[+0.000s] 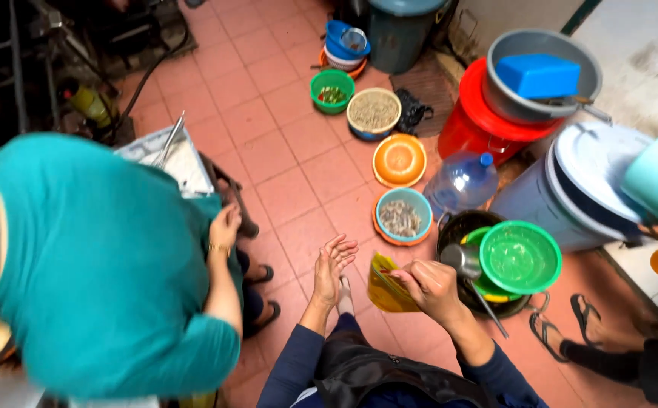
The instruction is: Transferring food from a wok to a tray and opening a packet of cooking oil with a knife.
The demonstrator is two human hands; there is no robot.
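While the right hand (428, 287) grips a yellow pouch (386, 285) by its edge, fingers closed on it, the left hand (332, 266) hangs open at its 9 o'clock, palm turned toward the pouch, fingers spread, holding nothing and not touching it. Both sit over the red tile floor (283, 162). At 2 o'clock from the right hand a green bowl (520, 258) rests on a dark pot (457, 227), with a metal ladle (466, 264) lying just beside the knuckles. At 12 o'clock stands a blue bowl (403, 216) of small fish, and beyond it an orange bowl (399, 160), then a bowl of grain (373, 113) and a small green bowl (332, 89). A clear water jug (461, 183) leans at 1 o'clock, near a red bucket (471, 125). At 9 o'clock from the left hand a person in teal (102, 264) bends over, one hand at the hip. At 4 o'clock a sandalled foot (589, 332) of another person stands on the floor.
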